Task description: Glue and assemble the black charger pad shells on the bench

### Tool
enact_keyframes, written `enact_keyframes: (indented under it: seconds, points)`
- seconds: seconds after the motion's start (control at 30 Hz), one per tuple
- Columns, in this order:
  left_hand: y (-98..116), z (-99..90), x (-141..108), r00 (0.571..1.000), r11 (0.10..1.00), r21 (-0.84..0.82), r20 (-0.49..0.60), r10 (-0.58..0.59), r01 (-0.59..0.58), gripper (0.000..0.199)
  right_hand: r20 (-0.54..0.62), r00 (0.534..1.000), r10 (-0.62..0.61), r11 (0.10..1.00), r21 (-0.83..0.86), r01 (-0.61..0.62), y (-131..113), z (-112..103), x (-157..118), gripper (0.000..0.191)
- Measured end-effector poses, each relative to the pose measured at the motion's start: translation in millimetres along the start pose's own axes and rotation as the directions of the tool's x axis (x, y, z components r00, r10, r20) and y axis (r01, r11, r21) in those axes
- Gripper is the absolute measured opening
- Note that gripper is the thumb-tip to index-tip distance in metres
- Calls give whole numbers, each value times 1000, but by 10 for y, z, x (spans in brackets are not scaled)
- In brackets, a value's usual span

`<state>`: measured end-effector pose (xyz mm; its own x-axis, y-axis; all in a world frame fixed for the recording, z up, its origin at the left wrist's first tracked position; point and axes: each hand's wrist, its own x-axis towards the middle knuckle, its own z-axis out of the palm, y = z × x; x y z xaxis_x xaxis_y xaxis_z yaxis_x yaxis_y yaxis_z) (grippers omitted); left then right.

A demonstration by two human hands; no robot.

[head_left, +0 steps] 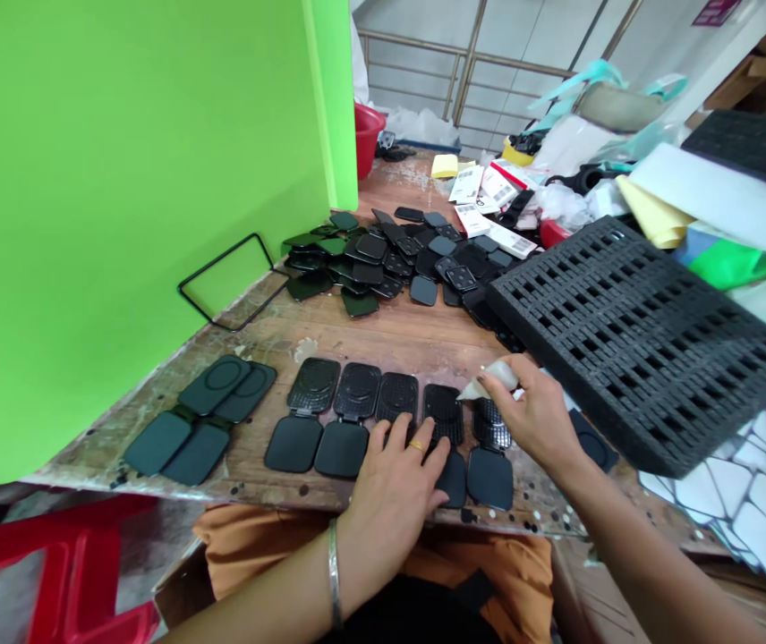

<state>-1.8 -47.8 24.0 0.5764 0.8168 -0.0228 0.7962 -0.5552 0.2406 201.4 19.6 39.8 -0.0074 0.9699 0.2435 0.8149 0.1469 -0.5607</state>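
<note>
My right hand [534, 407] is closed round a small whitish squeeze bottle [500, 376]. Its tapered nozzle points down and left at the ribbed upper half of a black hinged panel [443, 411]. With fingers spread, my left hand [400, 474] lies over the lower parts of the middle hinged panels and partly hides them. Several such panels, including one at the left [294, 444], lie opened out in a row, ribbed halves away from me and smooth halves toward me. Another hinged panel [490, 478] sits at the row's right end, below my right hand.
Two overlapping dark hinged panels [215, 385] lie left of the row. Behind it spreads a heap of loose black plates [370, 250]. A slotted black foam block [638, 331] stands at the right, and a green board [141, 179] rises at the left beside a thin black frame [205, 264].
</note>
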Motion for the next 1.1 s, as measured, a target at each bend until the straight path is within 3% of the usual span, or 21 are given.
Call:
enact_keyframes:
  seconds: [0.2,0.37,0.5,0.63,0.8,0.87,0.97,1.03,1.1]
  points:
    - [11,20,1,1000,1000,-2,-25,-3,2,50,158,987,21,997,68,-32,-176,-9,-93,22]
    - [17,6,-7,1000,1000,-8,-24,-2,2,52,83,995,-47,995,94,39,-274,189,-17,23]
    - [9,-10,-4,1000,1000,-15,-14,-2,2,52,18,996,-86,995,57,85,-212,260,119,22]
    - [11,-19,-8,1000,1000,-22,-13,-3,3,51,-22,998,-56,998,-2,56,-98,199,157,22]
    - [22,-24,-5,1000,999,-44,-8,-4,3,50,10,994,106,989,99,-106,119,50,73,26]
    - [11,-39,-11,1000,997,-73,-18,-2,1,53,39,974,221,943,246,-224,224,28,62,29]
    - [-44,-86,-52,997,995,-97,-79,-22,14,56,106,924,367,751,553,-362,303,78,92,34]
    - [-108,-115,-105,990,995,-80,-122,-73,63,52,159,905,393,634,666,-393,266,158,125,35]
    - [-183,-117,-172,981,991,-46,-144,-132,127,45,179,912,369,617,687,-385,174,256,155,36]
